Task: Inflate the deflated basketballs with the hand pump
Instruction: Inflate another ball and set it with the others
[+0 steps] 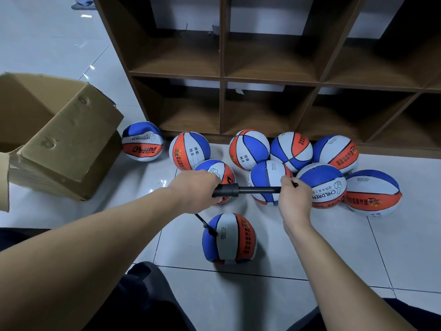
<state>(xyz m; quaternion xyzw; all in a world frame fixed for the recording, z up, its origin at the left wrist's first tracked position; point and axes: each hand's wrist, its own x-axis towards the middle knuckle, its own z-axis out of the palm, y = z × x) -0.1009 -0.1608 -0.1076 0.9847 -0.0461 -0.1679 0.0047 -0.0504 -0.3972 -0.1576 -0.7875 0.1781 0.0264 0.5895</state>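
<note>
Mid-pumping on one ball; hand pump (241, 189) held level above the floor, rod drawn out to the right, so looks like top of a stroke.
Left grip (195, 187) wrapped fully round the pump barrel, closed tight; right grip (294, 197) closed round the handle end, black tip poking out past the knuckles.
Thin black hose (201, 220) drops from under the left grip to the near basketball (229, 237); connector seated at its upper left, valve itself hidden under it.
Near basketball sits alone on the floor tiles (322, 247), just in front of the knees; sides look flattened and slightly boxy, so judged still soft.
Next move: push handle back in along the barrel axis, barrel steady; avoid tugging the hose sideways or needle could bend or pop out.
Rest of the balls (321, 182) clustered beyond the pump against the foot of the shelf unit (222, 77), many touching; one more off left beside the cardboard box (64, 139); several look dented, cannot say which are done.
Containers: cardboard box open, flaps up, tipped toward camera-left; inside not visible, contents unknown.
Shelf unit cubbies show no balls; small pale scraps at the back of a couple, unidentifiable.
</note>
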